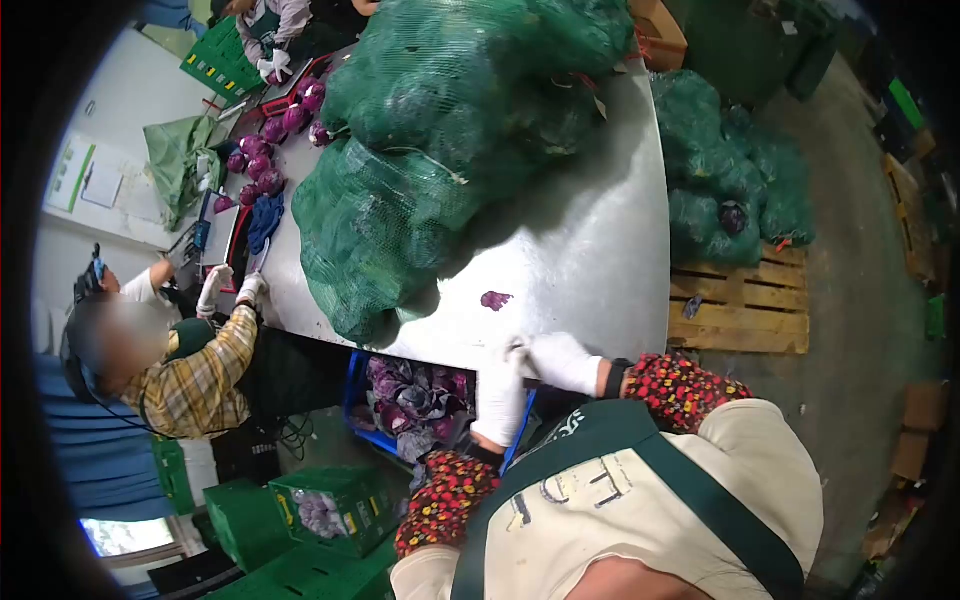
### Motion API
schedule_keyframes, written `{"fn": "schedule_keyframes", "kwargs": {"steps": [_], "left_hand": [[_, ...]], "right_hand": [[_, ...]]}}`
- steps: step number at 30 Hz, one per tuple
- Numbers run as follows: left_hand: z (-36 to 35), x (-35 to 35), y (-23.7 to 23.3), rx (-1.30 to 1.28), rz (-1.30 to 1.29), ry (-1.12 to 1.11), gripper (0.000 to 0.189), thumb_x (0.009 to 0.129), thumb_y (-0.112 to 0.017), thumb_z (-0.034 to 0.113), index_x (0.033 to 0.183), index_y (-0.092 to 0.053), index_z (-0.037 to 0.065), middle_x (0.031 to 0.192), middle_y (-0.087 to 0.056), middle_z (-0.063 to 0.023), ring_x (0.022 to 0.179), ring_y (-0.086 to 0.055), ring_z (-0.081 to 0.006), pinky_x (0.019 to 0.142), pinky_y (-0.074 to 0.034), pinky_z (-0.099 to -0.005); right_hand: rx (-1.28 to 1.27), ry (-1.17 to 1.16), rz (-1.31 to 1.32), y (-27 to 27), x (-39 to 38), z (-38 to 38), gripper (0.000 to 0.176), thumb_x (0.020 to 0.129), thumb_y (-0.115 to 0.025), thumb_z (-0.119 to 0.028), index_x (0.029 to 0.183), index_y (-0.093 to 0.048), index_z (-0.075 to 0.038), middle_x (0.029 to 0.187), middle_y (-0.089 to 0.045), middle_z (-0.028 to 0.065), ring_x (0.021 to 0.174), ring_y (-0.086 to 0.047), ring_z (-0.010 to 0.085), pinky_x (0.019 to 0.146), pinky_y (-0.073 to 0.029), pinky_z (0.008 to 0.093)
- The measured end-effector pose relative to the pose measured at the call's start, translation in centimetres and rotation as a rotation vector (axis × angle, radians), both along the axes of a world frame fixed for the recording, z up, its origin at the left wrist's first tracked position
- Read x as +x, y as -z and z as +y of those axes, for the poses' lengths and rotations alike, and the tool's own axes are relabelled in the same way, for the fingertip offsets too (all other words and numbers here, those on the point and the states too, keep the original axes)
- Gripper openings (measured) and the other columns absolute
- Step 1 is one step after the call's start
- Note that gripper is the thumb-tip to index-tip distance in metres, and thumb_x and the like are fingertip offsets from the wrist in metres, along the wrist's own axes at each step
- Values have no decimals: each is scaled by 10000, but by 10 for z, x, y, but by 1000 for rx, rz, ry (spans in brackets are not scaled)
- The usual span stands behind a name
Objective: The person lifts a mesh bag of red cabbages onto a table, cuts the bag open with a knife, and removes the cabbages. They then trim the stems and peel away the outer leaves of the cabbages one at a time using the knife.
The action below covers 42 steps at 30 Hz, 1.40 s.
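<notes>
The left hand and right hand, both in white gloves, meet at the near edge of the steel table; the fingers look bunched, and I cannot tell whether they grip anything. From them, 1 torn red cabbage leaf lies on the steel at 11 o'clock: probably light, limp and easily torn, best pinched by its rim. Farther off at 11, the green mesh sacks should be heavy and lumpy, best held by bunched netting with support beneath.
</notes>
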<state>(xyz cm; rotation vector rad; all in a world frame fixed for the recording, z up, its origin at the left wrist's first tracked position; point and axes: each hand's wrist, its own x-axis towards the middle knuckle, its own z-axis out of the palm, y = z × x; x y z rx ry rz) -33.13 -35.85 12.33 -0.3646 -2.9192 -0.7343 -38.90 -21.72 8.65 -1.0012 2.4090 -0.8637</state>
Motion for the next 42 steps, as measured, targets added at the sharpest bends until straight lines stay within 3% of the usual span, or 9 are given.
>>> {"fn": "schedule_keyframes", "kwargs": {"steps": [3,5,12,18,21,25,28,32,42], "left_hand": [[53,-15,-19,-110,94,187,334,811,-570,60,1145,-554,59,1225,-527,-150,1167,-492,-330,986,-386,-477],[48,-41,-24,-156,142,158,451,738,-667,42,1170,-539,40,1228,-536,-145,1159,-487,-351,977,-387,-474],[-144,-115,37,310,436,-1003,365,884,-591,121,1203,-517,-41,1211,-525,-178,1140,-502,-279,1017,-374,-362],[-241,-118,108,860,297,-1855,653,918,-504,480,1341,-408,-9,1383,-419,-236,1238,-451,-357,1033,-381,-401],[-243,-134,119,797,328,-1837,876,892,-376,671,1436,-245,-4,1477,-306,-225,1319,-375,-346,1092,-323,-403],[-279,-122,103,1062,180,-1283,850,930,-373,620,1471,-147,5,1514,-246,-165,1364,-295,-296,1119,-250,-378],[-301,-114,115,1012,179,-1098,854,935,-411,591,1477,-109,4,1523,-217,-162,1368,-275,-271,1121,-239,-376],[-275,-89,131,1047,242,-1053,691,983,-440,435,1462,-194,2,1481,-311,-150,1337,-327,-270,1104,-251,-366],[-231,-6,90,644,181,-1035,523,893,-544,39,1374,-354,-36,1410,-410,-182,1334,-362,-287,1119,-251,-386]], "right_hand": [[-357,338,-79,41,0,62,300,862,-567,-243,1122,-563,-93,866,-649,209,804,-654,352,697,-513,431],[-491,607,-359,68,-16,94,289,912,-594,-213,1157,-555,-65,979,-669,103,909,-651,179,808,-503,304],[-292,549,35,54,-72,182,233,877,-568,-197,1068,-539,-67,946,-598,165,894,-598,365,777,-477,423],[-182,416,-228,18,-96,133,366,907,-545,-204,1252,-478,-103,917,-627,181,867,-627,357,758,-485,412],[-526,233,32,-6,-109,69,529,927,-534,-176,1427,-365,-144,1005,-626,191,884,-643,323,773,-495,392],[-223,148,19,-60,-143,-17,535,932,-494,-125,1443,-339,-150,1291,-530,187,975,-618,362,842,-503,395],[-505,214,218,-36,-186,-73,521,932,-475,-131,1438,-348,-138,1234,-555,228,887,-624,366,760,-522,395],[-384,348,-645,-67,-207,-89,487,991,-419,-260,1468,-319,-257,672,-431,-47,476,-425,38,420,-407,201],[186,-17,-482,-149,-265,-90,558,928,-480,-156,1463,-335,-220,603,-421,-51,423,-398,44,381,-375,197]]}}
